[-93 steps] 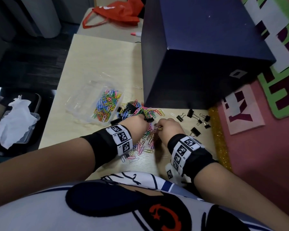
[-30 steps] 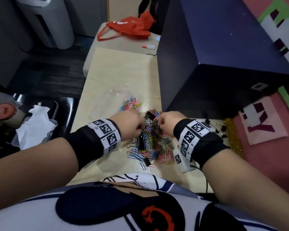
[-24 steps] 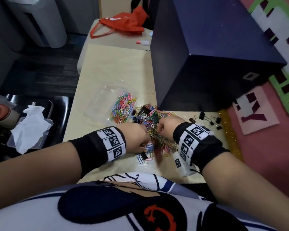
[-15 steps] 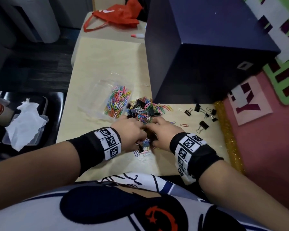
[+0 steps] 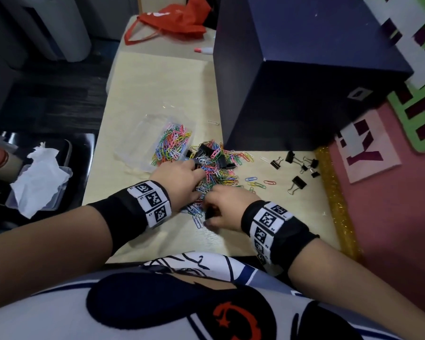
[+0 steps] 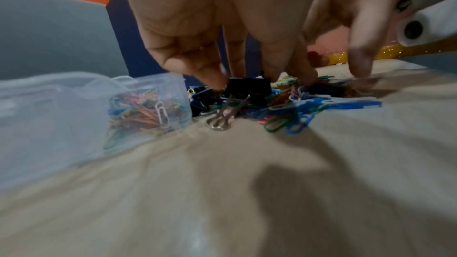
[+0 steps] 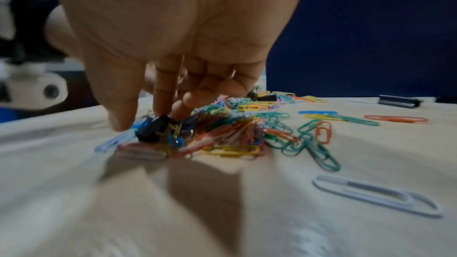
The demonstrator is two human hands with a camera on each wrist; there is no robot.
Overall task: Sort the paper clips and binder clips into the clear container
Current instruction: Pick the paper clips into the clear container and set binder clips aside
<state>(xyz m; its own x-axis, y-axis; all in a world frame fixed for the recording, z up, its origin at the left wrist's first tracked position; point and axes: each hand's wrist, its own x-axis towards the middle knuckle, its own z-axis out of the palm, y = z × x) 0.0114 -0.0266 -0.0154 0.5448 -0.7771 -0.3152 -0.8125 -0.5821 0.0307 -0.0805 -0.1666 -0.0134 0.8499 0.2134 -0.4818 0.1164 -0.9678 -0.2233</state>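
Working at the near edge of the heap of coloured wire paper clips [image 5: 219, 173] on the pale wooden table [image 5: 157, 94], both hands dig in with fingers curled. The left hand [image 5: 179, 180] pinches a black metal binder clip [image 6: 248, 87] with thumb and fingertips, probably to separate it from the tangle. The right hand [image 5: 227, 207] closes on another small black binder clip [image 7: 153, 129] buried among paper clips. The clear plastic container [image 5: 142, 143] sits just left of the heap, close for short drops, already holding many paper clips. More loose black binder clips [image 5: 297, 165] lie scattered apart to the right
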